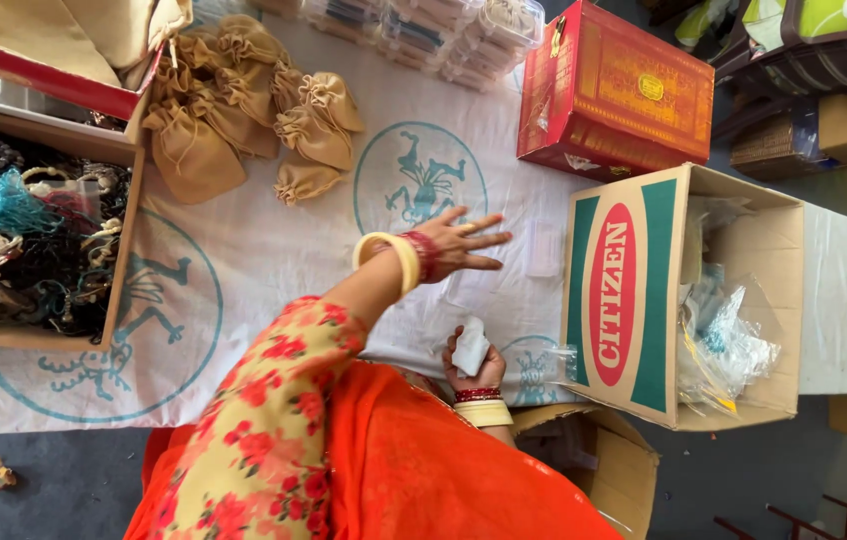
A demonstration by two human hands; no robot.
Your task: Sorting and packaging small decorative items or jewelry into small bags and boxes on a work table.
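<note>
We see our left hand [463,243] stretched out over the white cloth [273,260] on the desk, fingers spread apart and holding nothing, its palm hovering just short of a small clear plastic packet [544,249] that lies flat on the cloth. Our right hand [473,365] sits close to the body, fingers closed around one small white packet [469,347], which pokes up out of the fist. The two hands are well apart, one reaching, one held back.

We count two open cardboard boxes: one [633,300] with a green and red printed side stands just right of the hands and holds crumpled clear plastic bags [728,340]; a plain one [603,465] sits lower, beside our right wrist. One red and gold gift box [618,95] lies beyond the printed box. At the far side of the cloth we count about eight tan drawstring pouches [243,100] in a loose heap. One wooden tray [33,230] at the left is filled with tangled bead strings, too many to count. A stack of clear plastic containers [433,30] sits at the top edge; their number we cannot tell.
</note>
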